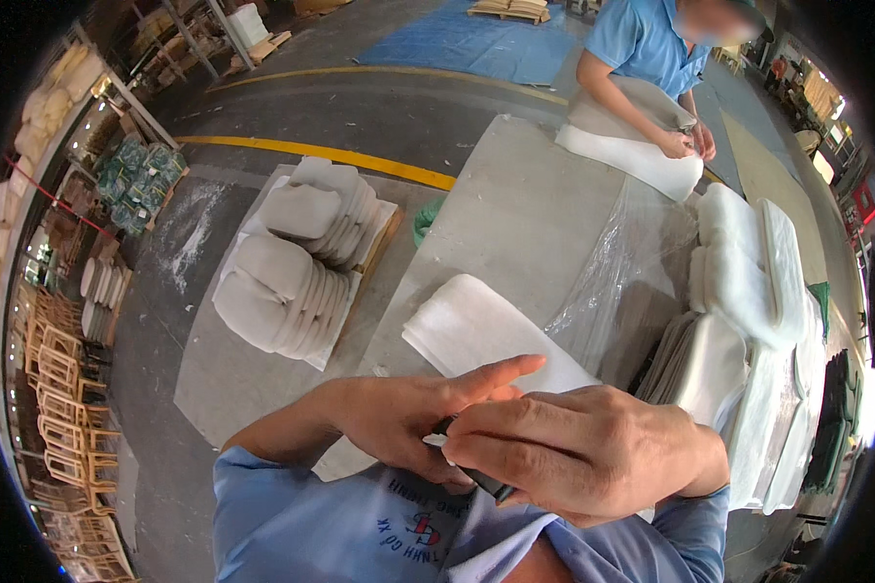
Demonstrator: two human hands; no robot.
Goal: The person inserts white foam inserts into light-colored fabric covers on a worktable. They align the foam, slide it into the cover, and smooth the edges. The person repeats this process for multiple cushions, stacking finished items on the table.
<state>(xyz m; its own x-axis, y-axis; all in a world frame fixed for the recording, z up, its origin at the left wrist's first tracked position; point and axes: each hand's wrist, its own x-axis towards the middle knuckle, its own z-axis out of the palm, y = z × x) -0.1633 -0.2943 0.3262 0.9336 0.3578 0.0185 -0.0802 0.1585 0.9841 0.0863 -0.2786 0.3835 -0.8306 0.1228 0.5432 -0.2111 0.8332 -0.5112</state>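
My left hand [399, 423] and right hand [578, 452] pinch 1 slim black tool [476, 476] between closed fingers, close against my chest. I judge it could slip, with so little of it gripped. Just beyond lies a white foam pad [481, 335] on the grey worktable [515, 204]; clear plastic sheeting [622, 282] and stacked white cushions [292, 272] crowd the sides.

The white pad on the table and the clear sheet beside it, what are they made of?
The white pad looks like soft foam or fabric padding: matte, thick, with rounded edges. The clear sheet looks like thin plastic film: see-through, glossy and wrinkled.
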